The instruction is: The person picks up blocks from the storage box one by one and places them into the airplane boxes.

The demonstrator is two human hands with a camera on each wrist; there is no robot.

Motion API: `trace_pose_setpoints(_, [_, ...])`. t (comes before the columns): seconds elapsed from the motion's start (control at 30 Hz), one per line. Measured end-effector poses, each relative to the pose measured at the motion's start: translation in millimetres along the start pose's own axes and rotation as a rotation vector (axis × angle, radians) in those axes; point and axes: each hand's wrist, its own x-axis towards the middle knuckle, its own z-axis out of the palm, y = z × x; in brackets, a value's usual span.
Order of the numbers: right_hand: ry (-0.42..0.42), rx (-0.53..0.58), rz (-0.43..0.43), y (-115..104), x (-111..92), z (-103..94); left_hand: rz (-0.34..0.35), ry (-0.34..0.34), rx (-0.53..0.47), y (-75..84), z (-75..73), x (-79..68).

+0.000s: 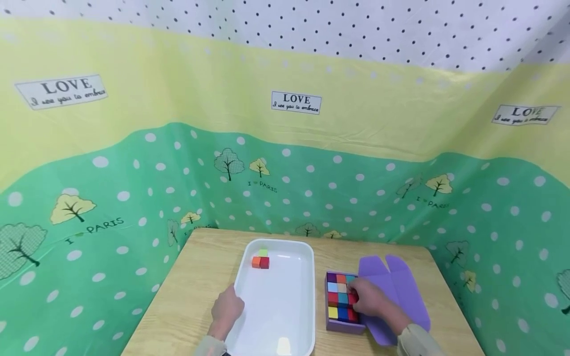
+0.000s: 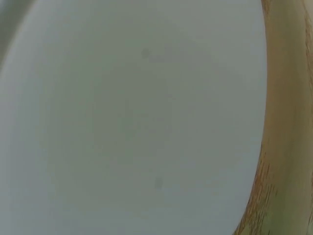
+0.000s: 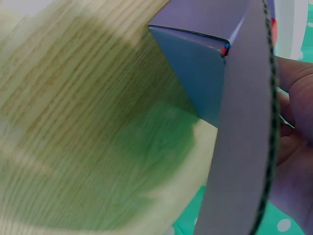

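My left hand grips the left rim of a white tray, its thumb over the inner side. In the left wrist view the pale surface of the tray fills most of the picture. Inside the tray's far left corner lie a lime green block, an orange block and a dark red block. My right hand reaches into a purple box of coloured blocks, fingers bent at its right side. The fingertips are hidden, so whether they pinch a block does not show.
The box's purple lid lies folded open to the right, under my right forearm. In the right wrist view a cardboard flap stands in front of the hand. The wooden table is bordered by a patterned green and yellow curtain.
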Motion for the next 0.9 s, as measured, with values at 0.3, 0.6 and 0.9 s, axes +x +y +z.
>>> trace_pose_setpoints(0.3, [0.097,0.003,-0.030,1.7,-5.1,9.4,-0.002,-0.019,0.002,-4.8,3.1,0.8])
trace_pose_setpoints(0.6, [0.109,-0.026,-0.001,3.1,-5.0,13.6,0.023,0.000,-0.026,-4.3,4.6,0.8])
trace_pose_setpoints(0.9, [0.078,0.032,-0.022,-6.8,-10.3,19.6,0.022,0.012,-0.008,-5.6,2.9,0.5])
